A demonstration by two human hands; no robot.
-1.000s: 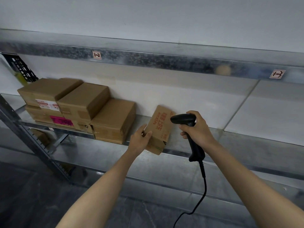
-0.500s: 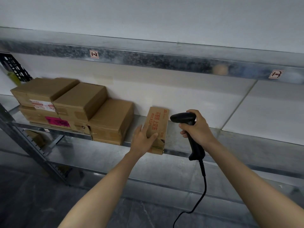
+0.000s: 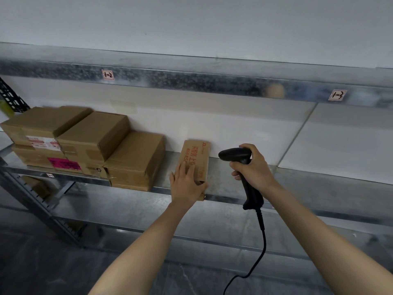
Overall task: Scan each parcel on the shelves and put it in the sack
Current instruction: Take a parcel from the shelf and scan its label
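A small brown parcel (image 3: 196, 155) with red print lies flat on the metal shelf (image 3: 234, 188), its near end at the front edge. My left hand (image 3: 186, 184) rests on top of that end, fingers flat on the lid and thumb hooked round the right front corner. My right hand (image 3: 254, 169) grips a black corded barcode scanner (image 3: 235, 155) just right of the parcel, its head pointing left at it. Several larger brown parcels (image 3: 91, 143) are stacked on the same shelf to the left. No sack is in view.
An upper shelf beam (image 3: 191, 78) with small tags runs overhead. A lower shelf (image 3: 138, 211) sits below, and a dark upright post (image 3: 42, 207) stands at the left. The scanner cable (image 3: 262, 243) hangs down toward the grey floor. The shelf right of the scanner is bare metal.
The small parcel was tilted up on its edge in my left hand; it now lies flat on the shelf, lengthwise toward the wall. The scanner hand has barely moved.
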